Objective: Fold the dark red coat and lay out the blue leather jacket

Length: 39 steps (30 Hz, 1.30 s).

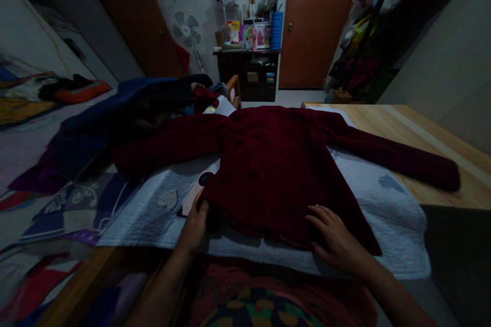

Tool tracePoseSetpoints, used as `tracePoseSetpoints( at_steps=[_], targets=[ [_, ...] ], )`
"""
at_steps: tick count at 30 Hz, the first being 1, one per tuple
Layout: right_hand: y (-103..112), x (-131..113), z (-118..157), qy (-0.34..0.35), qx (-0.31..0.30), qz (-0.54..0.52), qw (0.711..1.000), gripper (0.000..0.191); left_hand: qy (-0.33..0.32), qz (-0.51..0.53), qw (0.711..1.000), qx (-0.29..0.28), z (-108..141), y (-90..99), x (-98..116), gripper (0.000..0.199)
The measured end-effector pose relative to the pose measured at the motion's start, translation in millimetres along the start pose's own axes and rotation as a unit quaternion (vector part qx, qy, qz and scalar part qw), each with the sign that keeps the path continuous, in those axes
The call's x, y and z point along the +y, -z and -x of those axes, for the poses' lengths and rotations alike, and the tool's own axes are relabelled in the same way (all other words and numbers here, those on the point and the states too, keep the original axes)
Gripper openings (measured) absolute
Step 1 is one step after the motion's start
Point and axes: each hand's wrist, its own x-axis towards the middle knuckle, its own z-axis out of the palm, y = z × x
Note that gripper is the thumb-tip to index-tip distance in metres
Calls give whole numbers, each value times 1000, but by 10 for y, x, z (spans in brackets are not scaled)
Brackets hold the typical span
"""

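Note:
A dark maroon long-sleeved shirt point(276, 173) lies spread out in front of me, its hem toward me and its sleeves stretched to both sides. My left hand point(195, 225) grips the hem at its left corner, the fingertips partly hidden by the fabric. Near the right part of the hem, my right hand point(333, 235) rests on the cloth with fingers apart. Underneath is a pale blue quilted cloth point(402, 245). A flat pale pink object with a dark round spot point(194, 194) sticks out beside my left hand, partly covered by the shirt.
Piled dark clothes point(115, 112) touch the left sleeve. The right sleeve reaches over a light wooden tabletop point(406, 122). Farther back stand a dark cabinet point(245, 76) with items on top, a white fan point(186, 29) and a brown door point(318, 25). Clothes hang at the upper right.

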Motion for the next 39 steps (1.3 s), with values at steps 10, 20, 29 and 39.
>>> tracePoseSetpoints(
  at_steps=[10, 20, 29, 39],
  targets=[
    [-95, -153, -107, -12, 33, 45, 998, 58, -142, -166, 974, -57, -146, 520, 330, 44],
    [-91, -28, -117, -41, -6, 125, 991, 71, -132, -554, 806, -159, 11, 692, 184, 48],
    [136, 33, -305, -76, 23, 65, 995, 60, -213, -260, 872, -357, 359, -279, 336, 72],
    [789, 149, -859, -112, -39, -19, 993, 20, -209, -201, 908, -301, -165, -660, 566, 24]
  ],
)
